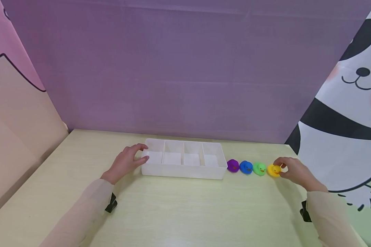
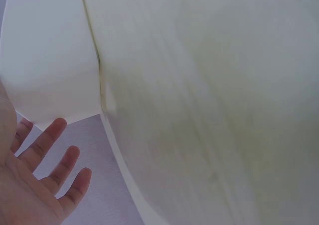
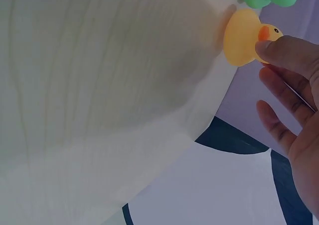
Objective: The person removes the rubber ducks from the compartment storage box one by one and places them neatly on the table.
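Note:
A white tray (image 1: 182,171) with several compartments in a row lies on the table. My left hand (image 1: 125,163) is at its left end, thumb and fingers parted at the end wall; in the left wrist view the fingers (image 2: 46,141) are spread beside the white tray wall (image 2: 55,80). To the right of the tray, rubber ducks stand in a line: purple (image 1: 233,165), blue (image 1: 246,167), green (image 1: 259,168) and yellow (image 1: 272,170). My right hand (image 1: 300,173) pinches the yellow duck by its head between thumb and fingers, as the right wrist view also shows.
The pale wooden table (image 1: 185,209) extends in front of the tray and ducks. Behind it hangs a purple cloth (image 1: 185,75). A panda-printed cloth (image 1: 343,120) borders the right side, and a pink and beige one (image 1: 15,113) the left.

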Motion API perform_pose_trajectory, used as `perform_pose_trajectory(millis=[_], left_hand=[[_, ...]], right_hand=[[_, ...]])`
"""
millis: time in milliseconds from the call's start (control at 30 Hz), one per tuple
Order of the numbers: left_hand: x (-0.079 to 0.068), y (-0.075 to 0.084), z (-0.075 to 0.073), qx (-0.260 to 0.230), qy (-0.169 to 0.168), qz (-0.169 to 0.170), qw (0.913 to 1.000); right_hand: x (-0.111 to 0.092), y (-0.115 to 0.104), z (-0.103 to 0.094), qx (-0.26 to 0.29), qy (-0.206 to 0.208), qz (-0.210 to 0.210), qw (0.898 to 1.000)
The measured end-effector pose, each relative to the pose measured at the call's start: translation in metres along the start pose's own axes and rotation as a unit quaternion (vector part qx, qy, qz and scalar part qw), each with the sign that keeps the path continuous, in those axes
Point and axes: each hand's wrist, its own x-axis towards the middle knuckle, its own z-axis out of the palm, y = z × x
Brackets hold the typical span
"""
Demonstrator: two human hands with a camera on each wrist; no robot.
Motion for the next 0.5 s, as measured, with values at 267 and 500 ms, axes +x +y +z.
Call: perform_pose_trajectory(millis=[267,500], left_hand=[[0.0012,-0.0003,0.0005,0.006,0.006,0.011,0.9999],[0.0008,0.0001,0.0001,0.006,0.005,0.004,1.0000]], right_hand=[[0.0018,0.0001,0.0043,0.016,-0.010,0.008,1.000],[0.0040,-0.0013,0.0033,0.022,-0.017,0.009,1.000]])
